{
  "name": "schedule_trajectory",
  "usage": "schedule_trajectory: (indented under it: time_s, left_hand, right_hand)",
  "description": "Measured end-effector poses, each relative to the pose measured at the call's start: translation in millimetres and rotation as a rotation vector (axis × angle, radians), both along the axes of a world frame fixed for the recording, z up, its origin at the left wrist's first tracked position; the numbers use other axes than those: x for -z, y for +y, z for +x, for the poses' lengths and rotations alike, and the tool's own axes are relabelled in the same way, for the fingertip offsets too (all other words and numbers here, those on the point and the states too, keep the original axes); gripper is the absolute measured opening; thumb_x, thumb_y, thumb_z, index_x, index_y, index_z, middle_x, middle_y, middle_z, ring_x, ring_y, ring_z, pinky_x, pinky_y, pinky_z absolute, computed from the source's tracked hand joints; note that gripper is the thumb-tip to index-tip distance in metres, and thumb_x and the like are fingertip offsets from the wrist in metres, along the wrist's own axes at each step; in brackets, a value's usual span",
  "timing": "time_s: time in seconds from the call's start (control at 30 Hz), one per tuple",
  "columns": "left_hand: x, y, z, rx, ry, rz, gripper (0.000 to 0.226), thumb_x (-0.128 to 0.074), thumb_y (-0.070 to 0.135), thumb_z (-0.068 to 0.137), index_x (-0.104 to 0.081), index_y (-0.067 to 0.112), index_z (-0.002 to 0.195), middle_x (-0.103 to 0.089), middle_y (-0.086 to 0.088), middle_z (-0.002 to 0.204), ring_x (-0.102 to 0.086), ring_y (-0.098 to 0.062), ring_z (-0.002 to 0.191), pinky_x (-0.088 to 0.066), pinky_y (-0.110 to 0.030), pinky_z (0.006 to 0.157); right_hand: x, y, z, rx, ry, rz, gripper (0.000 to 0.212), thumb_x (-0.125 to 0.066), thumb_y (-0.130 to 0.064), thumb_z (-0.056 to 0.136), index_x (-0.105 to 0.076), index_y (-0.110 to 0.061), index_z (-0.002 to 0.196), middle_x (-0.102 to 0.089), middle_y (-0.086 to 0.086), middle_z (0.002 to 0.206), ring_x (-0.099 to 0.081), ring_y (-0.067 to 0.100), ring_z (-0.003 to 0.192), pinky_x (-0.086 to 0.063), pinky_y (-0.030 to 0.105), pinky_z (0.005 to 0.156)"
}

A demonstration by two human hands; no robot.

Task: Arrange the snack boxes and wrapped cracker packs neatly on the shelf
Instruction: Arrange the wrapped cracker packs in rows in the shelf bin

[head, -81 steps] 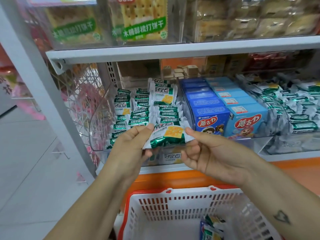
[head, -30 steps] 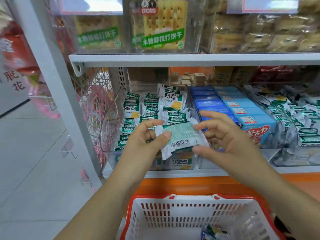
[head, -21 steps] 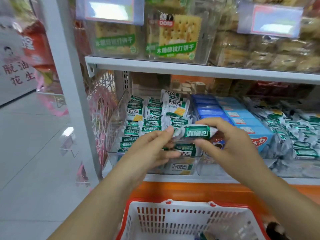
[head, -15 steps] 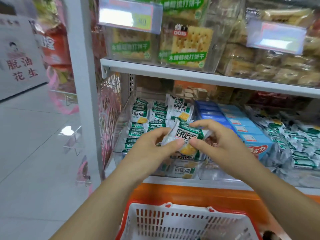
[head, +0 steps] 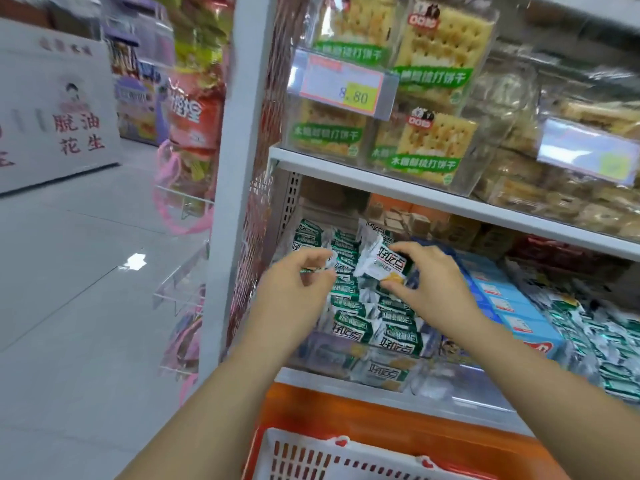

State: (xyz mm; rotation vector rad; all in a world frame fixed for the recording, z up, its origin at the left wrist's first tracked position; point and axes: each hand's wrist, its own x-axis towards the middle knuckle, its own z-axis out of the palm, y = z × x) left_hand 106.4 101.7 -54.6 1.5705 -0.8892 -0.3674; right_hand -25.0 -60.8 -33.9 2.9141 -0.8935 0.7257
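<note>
We hold one wrapped cracker pack (head: pixel 379 266) just above the centre of the frame. Our right hand (head: pixel 436 289) pinches it, fingers curled over its top edge and thumb beneath. It is tilted, its long axis seemingly running from upper left to lower right, right over the rows of like packs (head: pixel 360 320) in the clear bin (head: pixel 329 351) on the shelf (head: pixel 301 375). Our left hand (head: pixel 291 289) sits just left of it, fingers curled at the left row; whether it grips a pack we cannot tell. The right hand is nearer, so we judge the drop goes down into the middle row.
</note>
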Motion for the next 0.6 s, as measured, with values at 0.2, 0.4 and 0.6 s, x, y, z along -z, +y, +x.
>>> schedule_trajectory:
  time_s: [0.2,0.4,0.6]
  left_hand:
    - [6.8,6.1,28.1,-0.161,-0.023,0.028,0.031,-0.059,0.022,0.092,-0.058,0.024,0.123,-0.06,0.007,0.123,-0.053,-0.009,0.113,-0.037,-0.023,0.094]
    - [19.8,9.8,46.4,-0.15,-0.034,0.143,0.033,-0.06,0.024,0.091,-0.058,0.025,0.124,-0.058,0.004,0.128,-0.054,-0.012,0.112,-0.043,-0.031,0.096]
    - [22.0,9.5,54.4,-0.154,0.025,0.129,0.033,-0.06,0.023,0.092,-0.056,0.025,0.124,-0.058,0.005,0.126,-0.055,-0.011,0.103,-0.036,-0.023,0.085]
  right_hand:
    - [1.2,-48.2,23.9,0.124,0.229,-0.022,0.056,-0.065,-0.039,0.087,-0.044,-0.027,0.137,-0.068,0.003,0.104,-0.061,0.025,0.1,-0.045,0.039,0.083]
    - [3.8,-56.3,21.1,0.078,0.293,-0.007,0.056,-0.064,-0.038,0.087,-0.041,-0.031,0.138,-0.068,0.001,0.111,-0.062,0.022,0.098,-0.043,0.036,0.084]
    - [-18.1,-34.4,52.3,-0.051,0.104,0.055,0.055,-0.066,-0.04,0.086,-0.048,-0.023,0.136,-0.061,0.002,0.126,-0.059,0.023,0.108,-0.049,0.037,0.089]
